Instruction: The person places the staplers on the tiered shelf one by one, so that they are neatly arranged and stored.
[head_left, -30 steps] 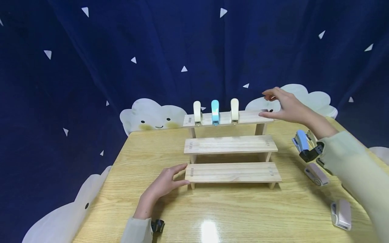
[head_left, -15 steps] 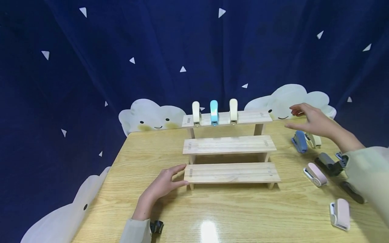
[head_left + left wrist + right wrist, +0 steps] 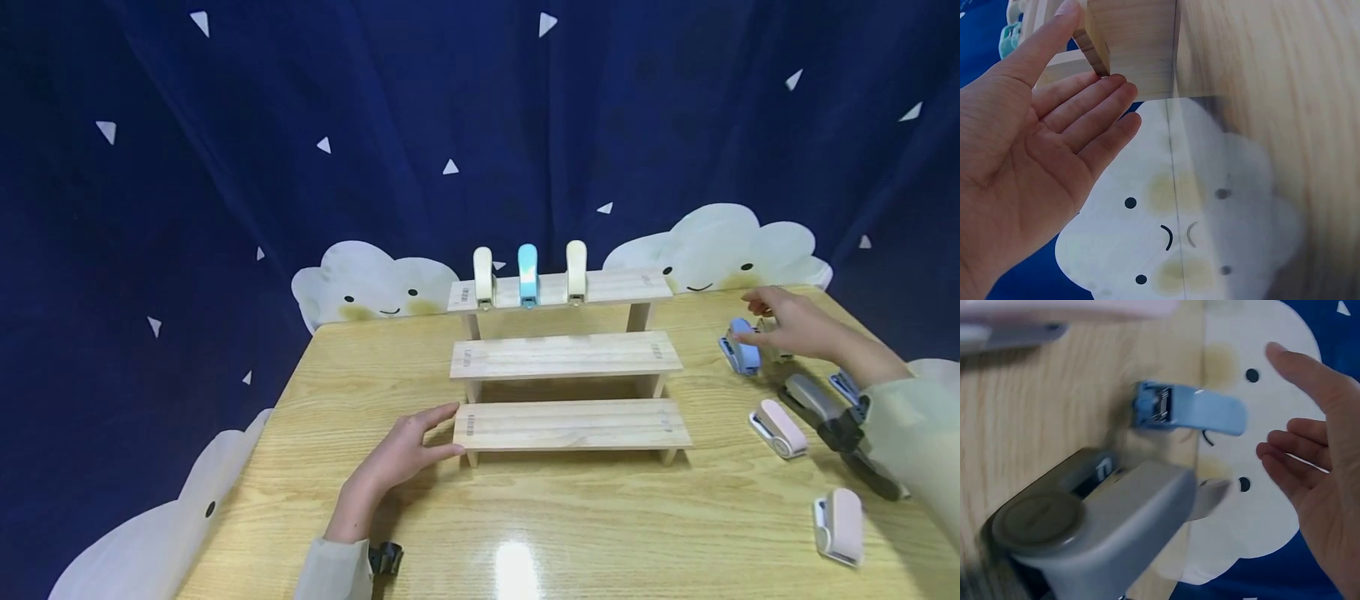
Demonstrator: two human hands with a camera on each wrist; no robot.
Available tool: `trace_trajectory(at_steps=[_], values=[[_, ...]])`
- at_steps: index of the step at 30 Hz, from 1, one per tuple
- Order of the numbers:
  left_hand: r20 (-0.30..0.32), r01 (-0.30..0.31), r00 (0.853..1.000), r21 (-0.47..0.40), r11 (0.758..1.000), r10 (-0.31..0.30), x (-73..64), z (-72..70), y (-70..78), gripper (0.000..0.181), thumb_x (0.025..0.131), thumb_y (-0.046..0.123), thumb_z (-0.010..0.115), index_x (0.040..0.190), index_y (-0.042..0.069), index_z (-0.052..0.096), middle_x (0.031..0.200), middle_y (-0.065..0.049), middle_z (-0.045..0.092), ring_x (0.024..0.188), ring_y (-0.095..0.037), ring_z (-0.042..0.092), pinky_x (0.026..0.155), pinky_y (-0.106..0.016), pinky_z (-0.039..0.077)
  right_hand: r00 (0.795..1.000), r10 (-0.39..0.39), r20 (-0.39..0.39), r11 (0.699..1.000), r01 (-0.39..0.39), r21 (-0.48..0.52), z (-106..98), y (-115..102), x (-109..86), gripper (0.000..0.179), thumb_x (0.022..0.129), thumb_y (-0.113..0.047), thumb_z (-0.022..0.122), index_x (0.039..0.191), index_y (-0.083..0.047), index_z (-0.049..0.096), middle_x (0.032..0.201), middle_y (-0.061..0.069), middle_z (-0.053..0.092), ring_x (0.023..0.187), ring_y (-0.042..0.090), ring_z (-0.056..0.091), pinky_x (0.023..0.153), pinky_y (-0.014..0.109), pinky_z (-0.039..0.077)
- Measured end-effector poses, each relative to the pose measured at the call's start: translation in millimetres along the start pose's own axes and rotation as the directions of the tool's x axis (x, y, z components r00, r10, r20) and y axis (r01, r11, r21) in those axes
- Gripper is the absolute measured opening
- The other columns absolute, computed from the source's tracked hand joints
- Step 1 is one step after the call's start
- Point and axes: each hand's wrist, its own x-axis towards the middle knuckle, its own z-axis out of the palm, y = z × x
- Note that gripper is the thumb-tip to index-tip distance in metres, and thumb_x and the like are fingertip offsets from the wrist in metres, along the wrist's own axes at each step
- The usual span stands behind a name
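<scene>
A three-tier wooden stand (image 3: 566,357) rests on the table. My left hand (image 3: 408,450) is at the left end of its lowest tier, thumb and forefinger touching the board's edges; in the left wrist view its fingers lie mostly straight beside the wood. Over at the right, my right hand (image 3: 798,325) hovers at a blue stapler (image 3: 744,346), fingers parted and holding nothing. The right wrist view shows a gap between that hand and the stapler. Partly behind the hand stands a cream stapler (image 3: 780,352).
On the top tier stand a cream stapler (image 3: 483,277), a light blue stapler (image 3: 528,275) and another cream stapler (image 3: 576,272). Pink staplers (image 3: 780,429), a grey stapler (image 3: 813,396) and a dark stapler (image 3: 873,477) lie right of the stand. A blue curtain (image 3: 375,125) hangs behind.
My right hand has moved from the top tier's right end, rightward and down to the blue stapler. My left hand stays at the stand.
</scene>
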Motion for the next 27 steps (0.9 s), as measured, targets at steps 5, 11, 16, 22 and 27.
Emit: trace_trajectory(at_steps=[5,11,16,22,27], values=[[0.005,0.005,1.000,-0.011,1.000,-0.005,0.2,0.1,1.0,0.074,0.087,0.037,0.072,0.147,0.006,0.043,0.151,-0.013,0.046,0.139,-0.033,0.045,0.116,-0.050,0.038,0.997,-0.014,0.077,0.999,0.017,-0.042,10.0,10.8,-1.4,0.084,0.076,-0.036,0.083,0.125,0.020,0.046,0.110,0.033,0.058,0.099,0.041,0.059,0.085,0.058,0.051],[0.006,0.019,1.000,-0.005,1.000,-0.019,0.1,-0.5,1.1,0.073,0.087,0.037,0.072,0.148,0.008,0.043,0.152,-0.010,0.046,0.140,-0.032,0.045,0.117,-0.049,0.038,0.993,-0.003,0.116,0.999,0.006,-0.032,16.0,12.7,-2.3,0.088,0.074,-0.041,0.084,0.127,0.018,0.046,0.114,0.032,0.058,0.102,0.040,0.059,0.088,0.057,0.051],[0.001,0.018,1.000,0.002,1.000,-0.018,1.0,-1.1,0.7,0.073,0.087,0.037,0.072,0.147,0.008,0.044,0.151,-0.009,0.046,0.139,-0.031,0.046,0.117,-0.048,0.039,0.993,-0.035,0.115,0.998,0.040,-0.042,17.3,15.0,-3.0,0.088,0.071,-0.036,0.087,0.127,0.018,0.046,0.111,0.028,0.058,0.098,0.036,0.058,0.085,0.054,0.051],[0.003,0.022,1.000,0.002,1.000,-0.022,1.2,-2.1,1.9,0.073,0.087,0.037,0.073,0.148,0.008,0.044,0.152,-0.009,0.046,0.140,-0.031,0.045,0.117,-0.049,0.039,0.988,-0.034,0.151,0.999,0.039,-0.035,19.1,17.5,-3.7,0.093,0.069,-0.028,0.088,0.133,0.018,0.039,0.120,0.034,0.054,0.105,0.041,0.057,0.089,0.060,0.050],[0.011,0.027,1.000,0.001,1.000,-0.027,1.0,-1.6,1.5,0.073,0.087,0.036,0.072,0.148,0.009,0.043,0.152,-0.009,0.046,0.140,-0.031,0.045,0.116,-0.049,0.039,0.988,-0.036,0.151,0.999,0.041,-0.030,21.4,18.9,-4.8,0.095,0.068,-0.028,0.089,0.133,0.019,0.038,0.121,0.035,0.053,0.106,0.042,0.056,0.090,0.061,0.050]])
